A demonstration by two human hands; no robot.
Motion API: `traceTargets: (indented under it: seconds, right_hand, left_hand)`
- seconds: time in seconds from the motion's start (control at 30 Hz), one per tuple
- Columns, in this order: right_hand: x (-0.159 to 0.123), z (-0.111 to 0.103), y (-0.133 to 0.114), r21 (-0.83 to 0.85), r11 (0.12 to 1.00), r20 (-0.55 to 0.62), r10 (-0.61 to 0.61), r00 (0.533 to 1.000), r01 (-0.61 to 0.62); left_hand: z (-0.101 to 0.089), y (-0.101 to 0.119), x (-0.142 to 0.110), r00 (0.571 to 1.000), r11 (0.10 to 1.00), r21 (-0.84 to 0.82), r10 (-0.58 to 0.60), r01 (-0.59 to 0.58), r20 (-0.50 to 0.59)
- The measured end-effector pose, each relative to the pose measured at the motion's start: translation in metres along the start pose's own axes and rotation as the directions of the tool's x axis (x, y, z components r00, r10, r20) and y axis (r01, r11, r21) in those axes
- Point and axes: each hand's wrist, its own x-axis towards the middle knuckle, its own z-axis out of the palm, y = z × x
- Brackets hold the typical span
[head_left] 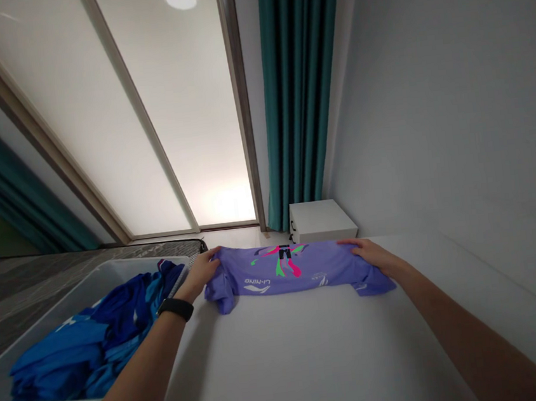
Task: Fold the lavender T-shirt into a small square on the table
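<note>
A purple T-shirt [299,267] with a pink, green and black print and white lettering is stretched sideways across the far end of the white table [303,356]. My left hand [203,272] grips its left side near one sleeve, thumb and fingers closed on the cloth. At the opposite side my right hand [374,254] pinches the fabric above the other sleeve. Both short sleeves droop toward me. Whatever part of the shirt lies beyond the table's far edge is hidden. A black band circles my left wrist.
To the left stands a white bin [0,382] with blue garments [82,341] piled in it. Past the table are a small white cabinet [322,217], a teal curtain [305,94] and frosted sliding doors [181,107]. A grey wall [454,111] runs along the right.
</note>
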Motion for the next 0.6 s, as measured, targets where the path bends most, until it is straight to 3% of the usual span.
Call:
traceTargets:
  seconds: [0.07, 0.1, 0.13, 0.2, 0.3, 0.37, 0.53, 0.6]
  right_hand:
    - [0.006, -0.001, -0.005, 0.019, 0.993, -0.187, -0.113, 0.976, 0.118]
    - [0.007, -0.001, -0.006, 0.018, 0.990, -0.224, -0.132, 0.966, 0.139]
    - [0.007, -0.001, -0.004, 0.012, 0.991, -0.211, -0.127, 0.969, 0.132]
    - [0.002, -0.001, 0.004, -0.017, 0.998, -0.078, -0.066, 0.995, 0.065]
    - [-0.010, 0.000, 0.019, -0.054, 0.999, 0.076, 0.000, 0.997, 0.004]
    - [-0.017, 0.002, 0.028, -0.076, 0.996, 0.053, -0.034, 0.998, 0.038]
    - [-0.038, 0.007, 0.035, -0.175, 0.962, -0.020, -0.215, 0.976, 0.208]
    - [-0.051, 0.005, 0.036, -0.185, 0.959, -0.040, -0.226, 0.973, 0.215]
  left_hand:
    - [0.004, 0.005, 0.003, 1.000, 1.000, -0.030, 0.008, -0.009, -0.027]
    - [0.006, 0.006, 0.004, 0.999, 0.999, -0.032, 0.012, -0.013, -0.033]
    - [0.008, 0.005, 0.003, 0.999, 1.000, -0.028, 0.013, -0.014, -0.035]
    - [0.010, 0.000, 0.000, 1.000, 1.000, -0.007, 0.007, -0.007, -0.028]
    - [0.013, -0.008, -0.012, 0.999, 1.000, 0.003, -0.017, 0.017, -0.038]
    - [0.016, -0.011, -0.025, 0.999, 1.000, 0.009, 0.011, -0.011, -0.048]
    - [0.021, -0.016, -0.063, 0.977, 0.978, 0.006, 0.211, -0.211, 0.014]
    - [0.016, -0.019, -0.073, 0.971, 0.971, -0.033, 0.235, -0.236, -0.052]
